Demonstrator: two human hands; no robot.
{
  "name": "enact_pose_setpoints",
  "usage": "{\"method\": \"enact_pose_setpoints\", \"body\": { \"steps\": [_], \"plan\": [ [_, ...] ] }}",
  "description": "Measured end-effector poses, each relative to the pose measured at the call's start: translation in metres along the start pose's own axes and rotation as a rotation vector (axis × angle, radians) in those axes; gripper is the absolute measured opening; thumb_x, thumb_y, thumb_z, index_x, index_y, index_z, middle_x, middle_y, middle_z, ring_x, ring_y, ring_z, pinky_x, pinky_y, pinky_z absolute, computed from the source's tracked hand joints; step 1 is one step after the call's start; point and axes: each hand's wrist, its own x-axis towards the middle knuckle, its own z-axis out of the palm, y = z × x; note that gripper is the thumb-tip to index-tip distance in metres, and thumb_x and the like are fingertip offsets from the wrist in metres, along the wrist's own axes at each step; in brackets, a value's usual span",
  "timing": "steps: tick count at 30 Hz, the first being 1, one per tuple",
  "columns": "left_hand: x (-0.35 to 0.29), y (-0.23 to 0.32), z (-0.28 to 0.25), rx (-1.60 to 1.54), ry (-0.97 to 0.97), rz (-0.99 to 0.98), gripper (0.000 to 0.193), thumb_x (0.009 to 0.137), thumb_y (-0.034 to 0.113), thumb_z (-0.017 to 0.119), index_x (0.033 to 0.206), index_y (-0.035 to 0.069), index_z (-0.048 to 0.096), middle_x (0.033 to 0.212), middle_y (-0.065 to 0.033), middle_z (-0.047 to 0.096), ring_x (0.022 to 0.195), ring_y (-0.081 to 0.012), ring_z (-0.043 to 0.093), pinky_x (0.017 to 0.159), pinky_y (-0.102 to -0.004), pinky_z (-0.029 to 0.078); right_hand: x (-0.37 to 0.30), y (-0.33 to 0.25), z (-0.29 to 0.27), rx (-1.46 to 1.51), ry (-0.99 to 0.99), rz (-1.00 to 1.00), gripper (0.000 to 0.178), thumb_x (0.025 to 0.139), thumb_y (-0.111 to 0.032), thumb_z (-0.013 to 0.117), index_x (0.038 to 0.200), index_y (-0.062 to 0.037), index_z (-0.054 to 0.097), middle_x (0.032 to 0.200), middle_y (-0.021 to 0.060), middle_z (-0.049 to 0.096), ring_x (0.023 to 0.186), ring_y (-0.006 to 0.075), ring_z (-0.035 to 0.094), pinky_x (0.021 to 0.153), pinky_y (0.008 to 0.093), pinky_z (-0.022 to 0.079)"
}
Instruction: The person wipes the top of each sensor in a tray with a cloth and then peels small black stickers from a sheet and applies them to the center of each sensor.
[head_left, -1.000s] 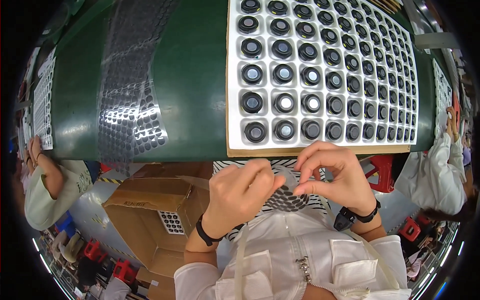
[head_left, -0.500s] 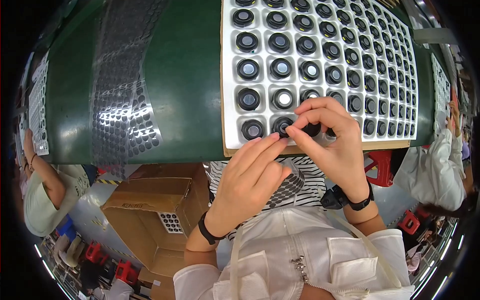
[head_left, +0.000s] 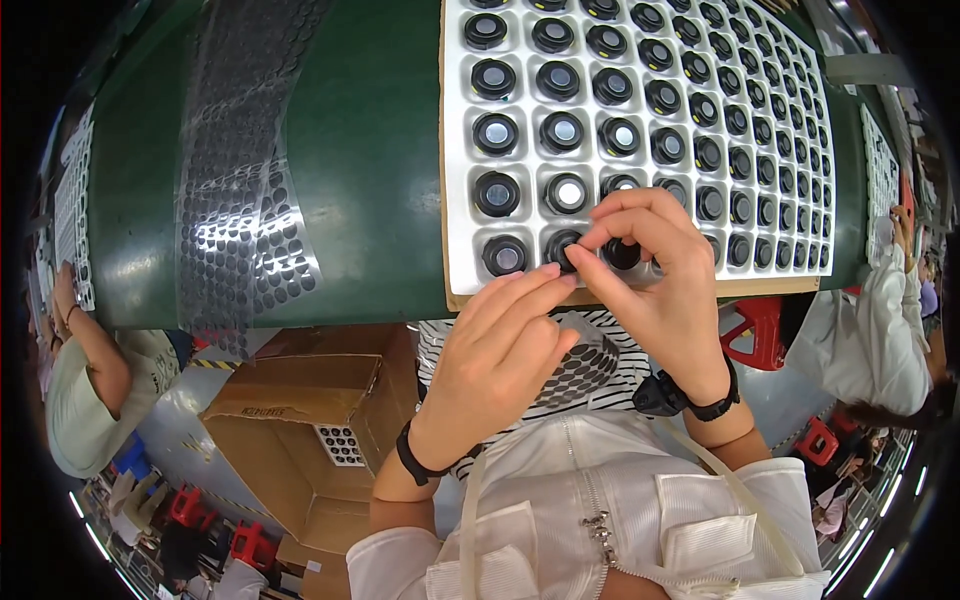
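A white tray (head_left: 462, 160) holds rows of black round parts, many with a grey or shiny disc on top. Over a black round part (head_left: 558, 246) in the nearest row, my right hand (head_left: 655, 265) has thumb and index finger pinched together at its edge. Whatever lies between those fingertips is too small to make out. The fingertips of my left hand (head_left: 495, 350) rest by the same part, at the tray's near edge. Curled below the left hand is a clear sheet of black dots (head_left: 585, 370), apparently held by it; the grip is partly hidden.
Long clear sheets of black dots (head_left: 235, 170) lie on the green table (head_left: 365, 150), left of the tray. Below the table edge stands an open cardboard box (head_left: 290, 430) with a small tray inside. Co-workers sit at left (head_left: 95, 390) and right (head_left: 870, 340), near red stools (head_left: 755, 335).
Both hands stay at the same part. The right hand has shifted slightly up and left, its fingertips closer to the part's left side. The tray appears marginally higher in view.
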Motion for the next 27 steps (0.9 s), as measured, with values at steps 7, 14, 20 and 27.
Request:
{"method": "enact_pose_setpoints", "body": {
  "steps": [7,14,20,27],
  "plan": [
    [-0.009,-0.007,-0.020,-0.025,0.229,-0.075,0.012,0.093,0.008,0.067,0.085,0.003,0.059,0.104,-0.0093,0.073,0.090,-0.0281,0.068,0.083,-0.0413,0.050,0.001,-0.008,-0.037,0.414,-0.388,0.111,0.022,0.075,-0.007,0.087,0.091,-0.0037,0.072,0.101,0.0072,0.072,0.089,0.0175,0.067,0.076,0.0298,0.052],
    [-0.008,-0.010,-0.018,0.070,0.283,-0.011,0.012,0.094,0.009,0.066,0.086,0.004,0.060,0.098,-0.0060,0.073,0.082,-0.0254,0.066,0.079,-0.0382,0.046,0.003,-0.016,-0.036,0.361,-0.416,0.068,0.021,0.073,-0.006,0.088,0.086,-0.0027,0.072,0.092,0.0074,0.074,0.089,0.0200,0.070,0.079,0.0314,0.054],
    [-0.009,0.000,-0.017,0.098,0.264,-0.083,0.022,0.105,0.014,0.053,0.088,0.002,0.057,0.095,-0.0101,0.072,0.082,-0.0278,0.062,0.083,-0.0400,0.048,0.003,-0.020,-0.033,0.324,-0.394,0.085,0.019,0.073,-0.004,0.087,0.083,-0.0024,0.071,0.088,0.0072,0.074,0.083,0.0195,0.070,0.076,0.0301,0.054],
    [-0.011,0.003,-0.023,0.107,0.239,-0.258,0.006,0.090,0.002,0.067,0.088,0.001,0.062,0.106,-0.0107,0.073,0.097,-0.0316,0.065,0.086,-0.0392,0.045,0.010,-0.013,-0.034,0.396,-0.474,-0.021,0.019,0.073,-0.005,0.088,0.082,-0.0034,0.071,0.091,0.0066,0.073,0.084,0.0173,0.069,0.074,0.0281,0.052]
  ]
}}
